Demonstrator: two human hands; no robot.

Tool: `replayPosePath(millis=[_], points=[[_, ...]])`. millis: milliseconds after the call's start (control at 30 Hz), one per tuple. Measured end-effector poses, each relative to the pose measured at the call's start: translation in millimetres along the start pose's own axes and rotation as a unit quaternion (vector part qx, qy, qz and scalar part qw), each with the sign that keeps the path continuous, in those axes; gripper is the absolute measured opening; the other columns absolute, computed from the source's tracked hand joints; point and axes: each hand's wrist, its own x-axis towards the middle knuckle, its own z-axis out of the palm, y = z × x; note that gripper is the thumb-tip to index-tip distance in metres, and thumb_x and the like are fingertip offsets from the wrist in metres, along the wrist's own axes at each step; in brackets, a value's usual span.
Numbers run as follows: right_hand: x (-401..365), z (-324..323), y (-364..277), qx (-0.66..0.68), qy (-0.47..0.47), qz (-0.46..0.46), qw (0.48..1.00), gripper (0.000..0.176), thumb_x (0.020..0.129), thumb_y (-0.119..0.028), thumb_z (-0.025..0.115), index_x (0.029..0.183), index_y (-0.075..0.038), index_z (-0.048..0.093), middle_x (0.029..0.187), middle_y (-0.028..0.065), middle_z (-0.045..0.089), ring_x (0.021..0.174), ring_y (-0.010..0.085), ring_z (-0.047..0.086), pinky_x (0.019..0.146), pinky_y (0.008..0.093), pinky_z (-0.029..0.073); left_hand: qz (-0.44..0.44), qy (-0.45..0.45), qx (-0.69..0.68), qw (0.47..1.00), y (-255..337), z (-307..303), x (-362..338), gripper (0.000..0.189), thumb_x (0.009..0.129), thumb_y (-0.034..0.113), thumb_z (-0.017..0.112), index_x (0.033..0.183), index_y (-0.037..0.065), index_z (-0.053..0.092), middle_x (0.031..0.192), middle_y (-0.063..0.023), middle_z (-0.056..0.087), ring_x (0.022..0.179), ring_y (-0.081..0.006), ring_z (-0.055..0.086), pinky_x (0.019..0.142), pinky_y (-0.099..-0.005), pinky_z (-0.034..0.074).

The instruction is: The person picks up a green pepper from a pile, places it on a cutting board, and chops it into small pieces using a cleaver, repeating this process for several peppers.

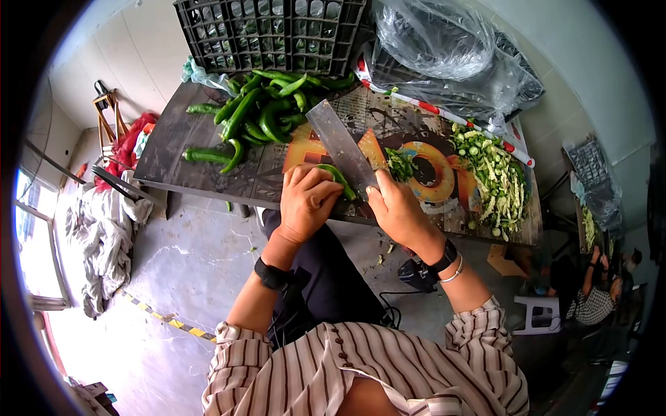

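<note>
My left hand (305, 199) is closed, its fingers curled over a green pepper (340, 182) lying near the table's front edge. In my right hand (400, 210) is the handle of a cleaver (341, 142), its wide blade pointing up and left across the board, close beside that pepper. A small heap of cut pepper (401, 165) sits just right of the blade. Farther right lies a larger pile of sliced pepper (496, 177). Whole green peppers (267, 114) are heaped behind my left hand, with one long pepper (208, 155) apart at the left.
A black plastic crate (270, 35) stands at the back of the wooden table (187, 177). Clear plastic bags (444, 48) cover the back right. A white stool (538, 315) stands at the right, and a grey cloth (104, 239) lies on the floor at the left.
</note>
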Motion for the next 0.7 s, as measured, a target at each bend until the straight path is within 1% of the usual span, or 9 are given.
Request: replayPosePath(millis=[133, 200, 233, 333, 400, 533, 600, 633, 700], points=[[8.1, 0.0, -0.5, -0.004, 0.002, -0.019, 1.0, 0.015, 0.091, -0.008, 0.054, 0.093, 0.003, 0.044, 0.066, 0.0261, 0.053, 0.063, 0.046, 0.054, 0.051, 0.0476, 0.039, 0.006, 0.002, -0.001, 1.0, -1.4, 1.3, -0.9, 0.014, 0.069, 0.013, 0.076, 0.082, 0.014, 0.071, 0.089, 0.0015, 0.062, 0.096, -0.0221, 0.056, 0.087, -0.0365, 0.042], [13.4, -1.6, -1.3, 0.008, -0.034, -0.009, 0.999, 0.015, 0.091, -0.008, 0.053, 0.093, 0.004, 0.045, 0.067, 0.0266, 0.053, 0.065, 0.0465, 0.055, 0.053, 0.0485, 0.04, 0.01, 0.005, -0.001, 1.0, -1.4, 1.1, -0.6, 0.014, 0.069, 0.013, 0.075, 0.082, 0.014, 0.07, 0.088, 0.0023, 0.061, 0.096, -0.021, 0.056, 0.088, -0.0363, 0.042], [15.3, -1.9, -1.9, 0.008, -0.036, -0.009, 0.999, 0.015, 0.091, -0.008, 0.053, 0.093, 0.004, 0.045, 0.067, 0.0266, 0.053, 0.065, 0.0465, 0.055, 0.053, 0.0485, 0.04, 0.014, 0.007, 0.0, 1.0, -1.1, 0.9, -0.4, 0.014, 0.069, 0.012, 0.073, 0.082, 0.014, 0.069, 0.088, 0.003, 0.06, 0.095, -0.02, 0.056, 0.088, -0.0362, 0.041], [21.3, -0.6, -1.7, -0.009, -0.065, 0.004, 0.998, 0.014, 0.091, -0.007, 0.053, 0.092, 0.004, 0.044, 0.068, 0.0266, 0.054, 0.067, 0.0463, 0.055, 0.056, 0.0485, 0.041, 0.012, 0.005, -0.008, 1.0, -0.9, 0.8, -0.5, 0.015, 0.067, 0.011, 0.073, 0.081, 0.014, 0.069, 0.088, 0.0025, 0.06, 0.097, -0.0208, 0.056, 0.089, -0.0363, 0.042], [27.9, 4.4, -0.1, -0.027, -0.051, -0.032, 0.998, 0.015, 0.09, -0.006, 0.054, 0.09, 0.004, 0.043, 0.068, 0.0265, 0.054, 0.069, 0.0466, 0.055, 0.057, 0.0492, 0.041, 0.008, 0.0, -0.011, 1.0, -1.3, 0.6, -1.0, 0.014, 0.067, 0.011, 0.072, 0.081, 0.014, 0.069, 0.088, 0.0022, 0.06, 0.097, -0.0213, 0.056, 0.09, -0.0365, 0.042], [60.4, 21.7, 5.6, -0.01, -0.043, -0.063, 0.997, 0.015, 0.089, -0.007, 0.054, 0.089, 0.003, 0.043, 0.069, 0.0264, 0.055, 0.07, 0.0464, 0.056, 0.058, 0.0501, 0.041, 0.014, -0.007, -0.01, 1.0, -1.8, 1.0, -0.6, 0.013, 0.068, 0.011, 0.071, 0.08, 0.013, 0.069, 0.088, 0.0014, 0.059, 0.098, -0.0227, 0.056, 0.09, -0.037, 0.042], [74.0, 27.2, 2.7, -0.032, -0.064, -0.117, 0.991, 0.015, 0.089, -0.008, 0.054, 0.088, 0.003, 0.044, 0.07, 0.0268, 0.055, 0.07, 0.0459, 0.057, 0.059, 0.0507, 0.042, 0.024, -0.005, -0.01, 1.0, -6.0, 2.4, -2.2, 0.013, 0.068, 0.011, 0.071, 0.081, 0.014, 0.069, 0.088, 0.0014, 0.059, 0.098, -0.0228, 0.056, 0.09, -0.037, 0.042], [77.9, 30.8, 2.4, -0.028, -0.068, -0.079, 0.994, 0.015, 0.089, -0.009, 0.054, 0.088, 0.003, 0.045, 0.073, 0.027, 0.056, 0.069, 0.045, 0.057, 0.06, 0.05, 0.044, 0.028, -0.001, -0.014, 1.0, -6.0, 3.1, -2.5, 0.014, 0.068, 0.012, 0.071, 0.081, 0.014, 0.069, 0.087, 0.0015, 0.059, 0.097, -0.0229, 0.055, 0.091, -0.0371, 0.042], [85.6, 39.3, 5.6, -0.035, -0.052, -0.095, 0.994, 0.014, 0.088, -0.009, 0.054, 0.089, 0.003, 0.046, 0.075, 0.0272, 0.057, 0.07, 0.045, 0.057, 0.061, 0.0498, 0.045, 0.026, 0.004, -0.012, 1.0, -4.3, 3.8, -3.1, 0.013, 0.068, 0.012, 0.071, 0.081, 0.014, 0.069, 0.087, 0.0014, 0.059, 0.097, -0.0231, 0.055, 0.09, -0.0369, 0.042]])
